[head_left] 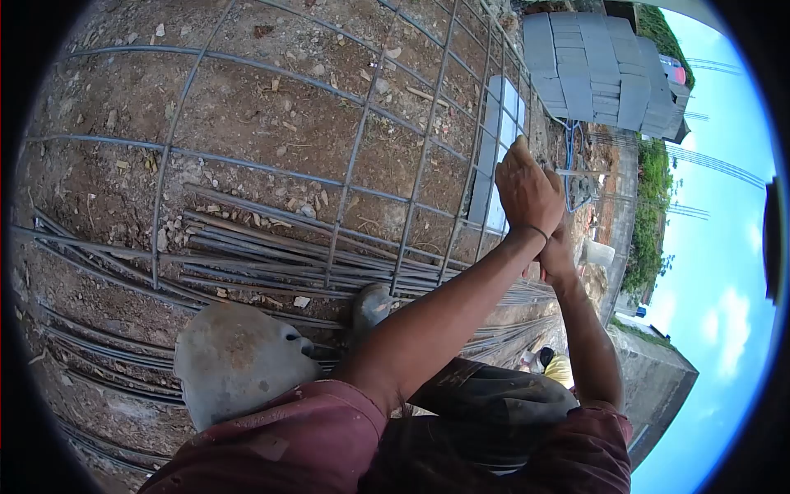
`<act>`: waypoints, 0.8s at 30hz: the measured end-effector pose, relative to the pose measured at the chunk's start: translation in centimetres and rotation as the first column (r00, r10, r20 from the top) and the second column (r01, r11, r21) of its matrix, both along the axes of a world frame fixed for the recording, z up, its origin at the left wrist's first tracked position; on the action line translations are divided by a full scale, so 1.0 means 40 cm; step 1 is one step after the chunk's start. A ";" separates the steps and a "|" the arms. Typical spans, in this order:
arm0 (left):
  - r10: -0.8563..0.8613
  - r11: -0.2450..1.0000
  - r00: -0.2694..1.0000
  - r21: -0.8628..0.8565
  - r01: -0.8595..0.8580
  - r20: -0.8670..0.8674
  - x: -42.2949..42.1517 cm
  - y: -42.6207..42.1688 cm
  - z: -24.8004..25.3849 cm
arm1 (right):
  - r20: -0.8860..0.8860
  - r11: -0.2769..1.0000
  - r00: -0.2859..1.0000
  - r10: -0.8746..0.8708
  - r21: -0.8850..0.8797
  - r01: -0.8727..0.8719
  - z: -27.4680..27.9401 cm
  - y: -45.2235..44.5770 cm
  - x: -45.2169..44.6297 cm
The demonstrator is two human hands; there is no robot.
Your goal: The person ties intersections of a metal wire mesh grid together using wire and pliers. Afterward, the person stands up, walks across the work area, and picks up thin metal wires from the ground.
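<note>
My left hand, with a dark band at its wrist, is closed near the right edge of the rebar grid. Partly behind it, my right hand is closed too, and the two overlap. Whatever they grip is hidden. Just left of my left hand, a white and grey panel lies behind the grid bars.
Loose steel bars lie on the dirt below the grid. A grey, dusty rounded object is at lower left, by my sleeve. Stacked grey blocks stand at upper right, and a concrete wall at lower right.
</note>
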State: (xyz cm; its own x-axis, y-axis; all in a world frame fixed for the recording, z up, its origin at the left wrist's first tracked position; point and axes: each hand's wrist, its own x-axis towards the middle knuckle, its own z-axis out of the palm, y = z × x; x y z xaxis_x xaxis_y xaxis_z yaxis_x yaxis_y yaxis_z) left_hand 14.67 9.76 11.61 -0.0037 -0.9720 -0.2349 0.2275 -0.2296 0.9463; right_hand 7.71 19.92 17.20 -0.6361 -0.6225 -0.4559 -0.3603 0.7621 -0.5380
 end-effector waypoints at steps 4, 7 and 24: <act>-0.411 0.909 0.894 -0.156 0.387 -0.180 -0.044 0.165 0.003 | -0.259 0.994 0.960 -0.103 0.018 0.111 0.185 0.036 0.056; -0.585 0.810 0.734 -0.298 0.506 -0.344 -0.006 0.228 0.062 | -0.393 0.986 0.915 -0.095 0.089 0.141 0.288 0.086 0.108; -0.404 0.868 0.912 -0.284 0.408 0.074 0.124 0.102 0.044 | 0.225 0.997 0.972 -0.071 -0.026 0.079 0.234 -0.022 0.120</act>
